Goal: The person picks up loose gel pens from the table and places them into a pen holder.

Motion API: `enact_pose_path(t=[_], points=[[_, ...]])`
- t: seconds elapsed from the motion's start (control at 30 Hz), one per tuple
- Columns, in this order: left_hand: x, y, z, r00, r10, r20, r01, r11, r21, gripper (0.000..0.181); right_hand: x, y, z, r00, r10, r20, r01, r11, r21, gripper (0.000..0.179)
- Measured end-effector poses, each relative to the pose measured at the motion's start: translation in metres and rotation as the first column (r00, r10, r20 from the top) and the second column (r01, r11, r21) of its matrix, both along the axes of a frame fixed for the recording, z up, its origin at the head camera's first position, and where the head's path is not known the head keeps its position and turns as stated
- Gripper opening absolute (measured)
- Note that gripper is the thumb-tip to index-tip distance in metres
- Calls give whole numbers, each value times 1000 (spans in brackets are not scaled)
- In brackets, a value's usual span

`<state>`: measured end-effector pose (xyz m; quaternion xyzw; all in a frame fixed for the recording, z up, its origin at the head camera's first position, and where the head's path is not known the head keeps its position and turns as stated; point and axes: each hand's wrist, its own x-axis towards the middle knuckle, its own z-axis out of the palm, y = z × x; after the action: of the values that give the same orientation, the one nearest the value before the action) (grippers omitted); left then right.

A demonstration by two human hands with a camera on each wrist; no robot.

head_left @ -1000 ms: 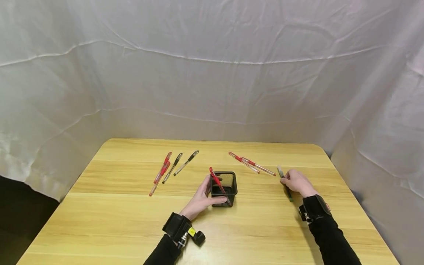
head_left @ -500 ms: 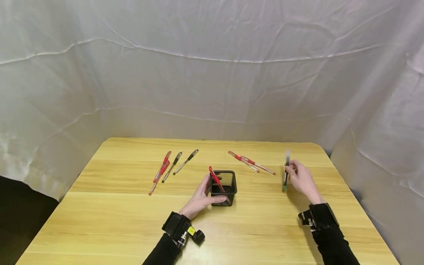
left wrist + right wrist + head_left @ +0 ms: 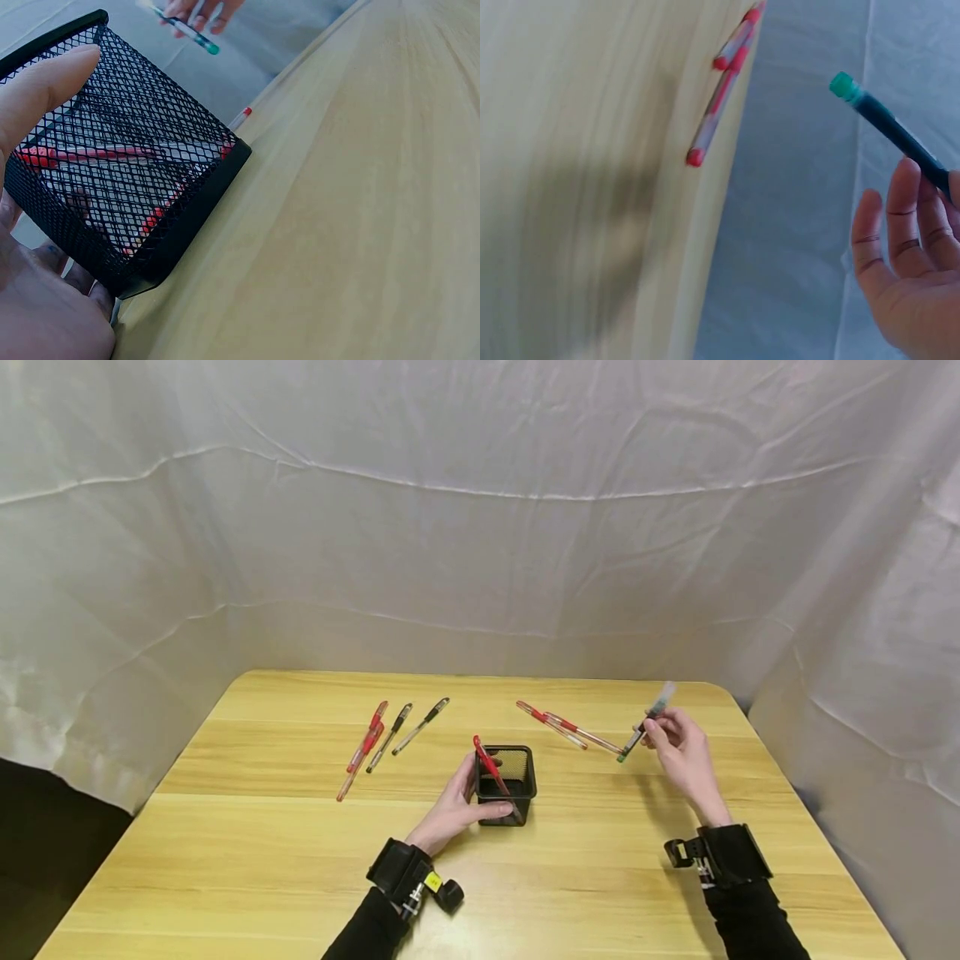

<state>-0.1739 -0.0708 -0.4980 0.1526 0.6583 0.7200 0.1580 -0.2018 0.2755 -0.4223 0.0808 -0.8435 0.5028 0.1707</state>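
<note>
Green-ended pen (image 3: 894, 130), raised above the right side of the desk (image 3: 577, 868). The right hand (image 3: 684, 753) has its grip pinching mid-barrel; the left hand (image 3: 450, 814) grips the mesh holder (image 3: 146, 105), farther left. I judge the pen light, stiff, slightly slippery, best held mid-barrel.

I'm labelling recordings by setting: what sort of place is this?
Probably a screened recording booth: pale cloth hangs behind a wooden table, and a black device is strapped to each wrist.

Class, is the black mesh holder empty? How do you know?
Not empty: a red pen leans inside the black mesh holder, its upper end past the rim; the left wrist view shows it through the mesh.
</note>
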Motion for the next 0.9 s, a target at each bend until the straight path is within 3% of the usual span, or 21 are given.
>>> enact_pose_path(t=[0.37, 0.6, 0.67, 0.7, 0.9], points=[[1, 0, -1, 1000, 8, 9, -8, 1000, -10, 96, 8, -28, 18, 988, 15, -154, -39, 986, -159, 22], [2, -1, -1, 1000, 2, 12, -2, 1000, 0, 104, 13, -45, 21, 977, 66, -202, -102, 979, -177, 17], [2, -1, -1, 1000, 2, 12, -2, 1000, 0, 106, 15, -50, 21, 971, 98, -219, -139, 973, -182, 18], [2, -1, -1, 1000, 2, 12, -2, 1000, -1, 105, 7, -46, 7, 956, 140, -257, -195, 960, -203, 19], [2, 0, 0, 1000, 6, 14, -5, 1000, -9, 100, 10, -62, 9, 929, 196, -313, -267, 942, -203, 19]])
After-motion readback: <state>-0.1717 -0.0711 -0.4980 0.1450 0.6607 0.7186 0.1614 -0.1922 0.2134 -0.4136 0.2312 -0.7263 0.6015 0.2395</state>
